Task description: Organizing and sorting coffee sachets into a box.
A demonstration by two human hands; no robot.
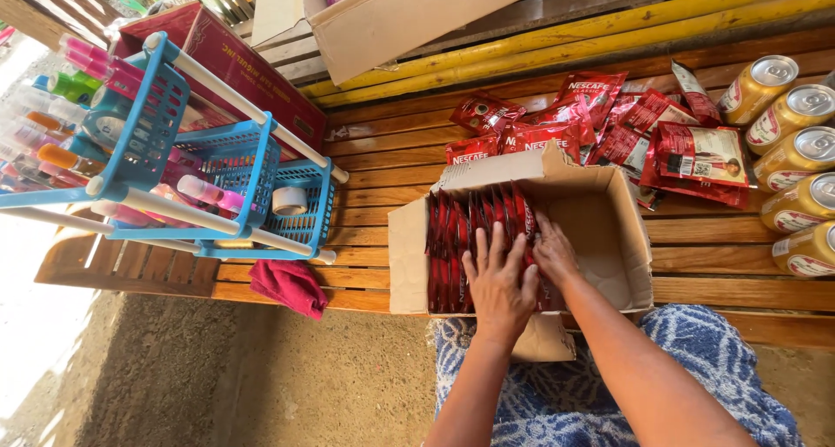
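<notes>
An open cardboard box [622, 247] sits on a wooden bench at my knees. Its left half holds a row of red sachets [452, 230] standing on edge. My left hand [497, 283] lies flat on top of that row, fingers spread. My right hand [553, 254] presses against the right end of the row, inside the box. The right part of the box floor is bare. A loose pile of the same red sachets [609, 121] lies on the bench just beyond the box.
Several gold drink cans [796, 156] lie at the bench's right end. A blue plastic rack [187, 164] with small bottles and a tape roll stands at left, a red cloth [290, 286] below it. A larger cardboard box [391, 16] and a red carton [243, 73] sit behind.
</notes>
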